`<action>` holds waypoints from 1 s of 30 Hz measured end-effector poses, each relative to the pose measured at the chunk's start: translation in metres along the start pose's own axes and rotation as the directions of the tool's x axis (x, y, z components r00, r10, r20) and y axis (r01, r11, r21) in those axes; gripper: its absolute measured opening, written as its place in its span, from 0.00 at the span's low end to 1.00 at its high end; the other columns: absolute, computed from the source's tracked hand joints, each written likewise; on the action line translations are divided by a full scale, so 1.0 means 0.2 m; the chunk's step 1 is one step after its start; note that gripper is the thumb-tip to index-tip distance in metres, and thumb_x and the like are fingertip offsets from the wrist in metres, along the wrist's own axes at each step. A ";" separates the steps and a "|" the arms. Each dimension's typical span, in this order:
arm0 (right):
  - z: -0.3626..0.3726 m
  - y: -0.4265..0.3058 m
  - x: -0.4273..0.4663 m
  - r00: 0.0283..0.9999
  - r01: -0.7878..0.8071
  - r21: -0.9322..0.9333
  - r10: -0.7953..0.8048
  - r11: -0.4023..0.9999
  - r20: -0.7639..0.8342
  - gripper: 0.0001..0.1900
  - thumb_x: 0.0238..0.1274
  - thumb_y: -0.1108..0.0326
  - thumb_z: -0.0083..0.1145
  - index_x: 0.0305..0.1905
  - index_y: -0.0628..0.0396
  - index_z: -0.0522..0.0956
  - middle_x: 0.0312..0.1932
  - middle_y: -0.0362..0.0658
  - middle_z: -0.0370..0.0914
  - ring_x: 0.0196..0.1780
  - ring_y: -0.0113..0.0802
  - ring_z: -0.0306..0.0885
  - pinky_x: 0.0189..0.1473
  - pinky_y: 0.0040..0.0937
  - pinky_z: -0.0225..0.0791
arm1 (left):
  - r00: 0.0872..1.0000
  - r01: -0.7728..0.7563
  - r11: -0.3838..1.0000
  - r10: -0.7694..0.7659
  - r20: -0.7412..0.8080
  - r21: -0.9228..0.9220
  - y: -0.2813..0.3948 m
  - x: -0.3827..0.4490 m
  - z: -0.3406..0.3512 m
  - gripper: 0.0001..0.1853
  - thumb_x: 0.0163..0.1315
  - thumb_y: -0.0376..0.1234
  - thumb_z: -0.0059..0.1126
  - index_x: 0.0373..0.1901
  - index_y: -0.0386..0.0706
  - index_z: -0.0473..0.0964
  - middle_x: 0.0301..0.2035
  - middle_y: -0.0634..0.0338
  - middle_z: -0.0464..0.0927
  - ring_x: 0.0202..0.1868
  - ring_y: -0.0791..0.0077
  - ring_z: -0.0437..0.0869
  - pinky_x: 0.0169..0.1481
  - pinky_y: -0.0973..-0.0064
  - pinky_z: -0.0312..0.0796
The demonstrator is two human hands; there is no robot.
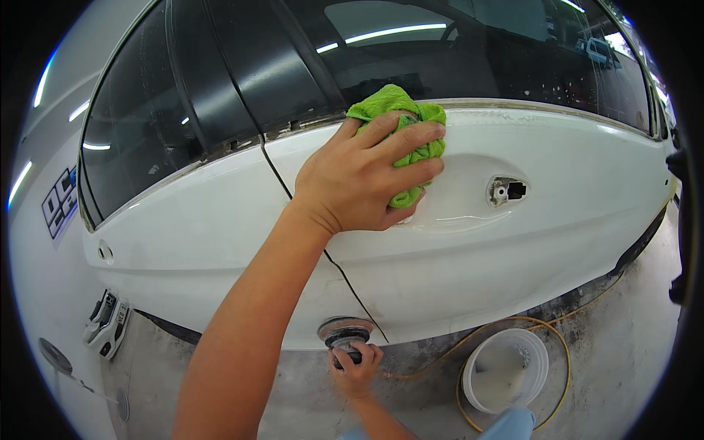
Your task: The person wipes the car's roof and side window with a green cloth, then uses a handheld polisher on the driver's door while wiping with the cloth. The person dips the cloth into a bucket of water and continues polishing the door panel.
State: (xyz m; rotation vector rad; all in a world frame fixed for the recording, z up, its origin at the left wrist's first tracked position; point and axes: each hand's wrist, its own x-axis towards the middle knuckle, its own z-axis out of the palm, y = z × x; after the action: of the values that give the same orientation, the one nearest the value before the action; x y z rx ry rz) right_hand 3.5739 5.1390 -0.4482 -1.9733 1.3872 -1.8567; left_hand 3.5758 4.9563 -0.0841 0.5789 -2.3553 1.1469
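Observation:
A crumpled green microfibre cloth [421, 118] is bunched under the spread fingers of my left hand [368, 170]. The hand presses it to the white car door [550, 236], just below the window edge and near the vertical door gap. Lower down, my right hand [355, 368] grips a round air sander [346, 333]. Its pad is at the lower body panel beside the door gap; whether it is spinning I cannot tell. To the right of the cloth is an opening [509, 191] in the door with bare metal showing in it.
A yellow air hose [566, 352] loops over the concrete floor [605, 379]. Inside the loop stands a white plastic bucket [542, 379] holding cloudy liquid, close to my blue-clad knee [509, 426]. Another white car [113, 327] and a pedestal fan [55, 356] are at far left.

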 end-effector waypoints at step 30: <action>-0.32 0.02 0.54 0.958 0.044 -0.185 -0.094 0.982 -0.272 0.19 0.37 0.62 0.87 0.35 0.36 0.84 0.51 0.41 0.69 0.54 0.46 0.66 0.51 0.45 0.67 | 0.996 0.041 0.999 -0.040 0.082 -0.007 0.01 0.01 -0.04 0.25 0.47 0.40 0.77 0.51 0.60 0.84 0.66 0.70 0.75 0.61 0.60 0.79 0.64 0.57 0.77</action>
State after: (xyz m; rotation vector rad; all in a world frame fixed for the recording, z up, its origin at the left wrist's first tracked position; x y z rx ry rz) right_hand 3.5018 5.0977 -0.3543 -1.9159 1.6293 -2.1857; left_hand 3.5748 4.9637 -0.0812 0.6793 -2.4045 1.1144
